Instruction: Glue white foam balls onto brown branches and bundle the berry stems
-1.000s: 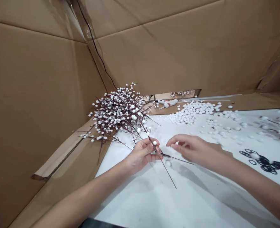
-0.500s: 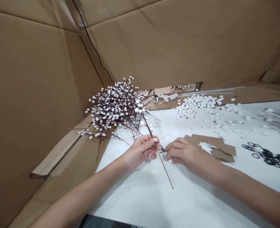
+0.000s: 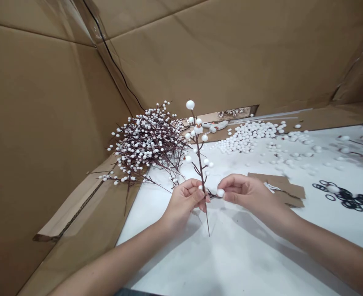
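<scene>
Stem (image 3: 201, 168) of a berry-style branch stands almost upright in your left hand (image 3: 184, 201), its long axis running from a white foam ball (image 3: 190, 105) at the top, leaning a little toward 11 o'clock, down to a bare tip (image 3: 209, 233) at 6 o'clock. Your left fingers (image 3: 194, 188) close around it low down, below the lowest side shoots. Your right hand (image 3: 243, 193) sits at 3 o'clock from the stem, apart from the left but only just, and pinches a second foam ball (image 3: 220, 193) between thumb and forefinger. That ball is right at the end of a short dark twig (image 3: 214, 196) that juts from the stem toward 3 o'clock, so the right hand is the nearer one to the twig's tip, though the pictures don't settle whether ball and twig are joined.

Around your hands, on a white surface (image 3: 230, 263) inside a cardboard box (image 3: 46, 123): a dense pile of finished-looking branches (image 3: 147, 144) at 10 o'clock, a heap of loose foam balls (image 3: 246, 137) and a glue gun (image 3: 217, 125) at 1 o'clock, a cardboard scrap (image 3: 276, 189) at 2 o'clock, black rings (image 3: 348, 200) at 3 o'clock
</scene>
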`<state>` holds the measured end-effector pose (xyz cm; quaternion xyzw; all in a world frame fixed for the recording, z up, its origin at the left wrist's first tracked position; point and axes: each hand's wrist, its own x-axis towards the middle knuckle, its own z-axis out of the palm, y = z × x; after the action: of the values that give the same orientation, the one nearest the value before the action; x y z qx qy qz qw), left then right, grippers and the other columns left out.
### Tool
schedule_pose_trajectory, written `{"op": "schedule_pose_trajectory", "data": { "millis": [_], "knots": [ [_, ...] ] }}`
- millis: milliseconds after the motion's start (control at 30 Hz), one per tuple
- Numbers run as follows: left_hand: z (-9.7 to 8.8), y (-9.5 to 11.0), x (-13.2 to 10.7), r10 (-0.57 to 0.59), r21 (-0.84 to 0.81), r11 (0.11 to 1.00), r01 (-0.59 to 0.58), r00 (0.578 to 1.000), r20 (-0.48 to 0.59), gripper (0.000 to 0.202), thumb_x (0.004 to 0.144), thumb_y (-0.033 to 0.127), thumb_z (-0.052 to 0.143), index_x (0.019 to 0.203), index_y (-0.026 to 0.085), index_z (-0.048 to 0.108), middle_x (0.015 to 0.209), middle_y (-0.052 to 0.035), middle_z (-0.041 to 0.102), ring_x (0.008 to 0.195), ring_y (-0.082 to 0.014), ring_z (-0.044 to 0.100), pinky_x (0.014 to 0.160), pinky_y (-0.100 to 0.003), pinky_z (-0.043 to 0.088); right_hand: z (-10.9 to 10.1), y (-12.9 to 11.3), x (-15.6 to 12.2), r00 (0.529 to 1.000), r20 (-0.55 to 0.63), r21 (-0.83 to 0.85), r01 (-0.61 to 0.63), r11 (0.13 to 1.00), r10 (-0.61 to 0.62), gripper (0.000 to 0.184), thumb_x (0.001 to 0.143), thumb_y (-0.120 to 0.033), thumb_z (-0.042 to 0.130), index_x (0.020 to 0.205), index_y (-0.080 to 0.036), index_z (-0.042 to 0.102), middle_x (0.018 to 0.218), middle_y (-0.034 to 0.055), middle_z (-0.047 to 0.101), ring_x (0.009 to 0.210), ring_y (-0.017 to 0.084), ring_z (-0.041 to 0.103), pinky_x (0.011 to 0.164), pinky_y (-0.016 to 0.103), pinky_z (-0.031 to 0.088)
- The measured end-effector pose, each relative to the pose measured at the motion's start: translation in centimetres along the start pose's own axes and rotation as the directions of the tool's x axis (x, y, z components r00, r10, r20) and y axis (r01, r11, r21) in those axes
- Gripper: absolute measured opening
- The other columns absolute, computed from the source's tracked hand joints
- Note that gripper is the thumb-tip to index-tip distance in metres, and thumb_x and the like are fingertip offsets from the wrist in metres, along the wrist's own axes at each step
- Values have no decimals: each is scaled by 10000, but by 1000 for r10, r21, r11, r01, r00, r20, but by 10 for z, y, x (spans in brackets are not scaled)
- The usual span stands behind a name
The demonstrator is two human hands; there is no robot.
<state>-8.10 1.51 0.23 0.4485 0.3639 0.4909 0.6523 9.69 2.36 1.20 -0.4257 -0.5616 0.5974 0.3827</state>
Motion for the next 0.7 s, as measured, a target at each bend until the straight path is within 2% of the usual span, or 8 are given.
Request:
{"op": "schedule_pose_trajectory", "data": {
  "millis": [233,400,700],
  "knots": [
    [7,-4,-11,65,67,995,-72,993,95,274,773,441,538,804,201,409,554,43,576,459,-90,521,499,-215,414,13,4,-2,995,-7,152,-98,984,100,213,605,-300,729,763,-210,618,721,-32,641,714,129,600,687,247,430],
    [7,-5,-12,61,95,993,-71,993,98,282,776,449,529,799,205,390,522,49,565,445,-92,510,494,-218,411,16,4,-4,995,-7,187,-98,977,101,227,582,-316,739,747,-196,639,720,2,675,741,175,629,720,302,461],
    [6,-6,-13,46,75,996,-55,991,122,276,755,422,571,758,200,408,508,30,601,445,-101,529,496,-217,410,21,3,-5,998,-1,228,-62,972,64,260,567,-343,752,740,-193,629,697,1,668,717,173,634,707,311,480]
  ]
}}
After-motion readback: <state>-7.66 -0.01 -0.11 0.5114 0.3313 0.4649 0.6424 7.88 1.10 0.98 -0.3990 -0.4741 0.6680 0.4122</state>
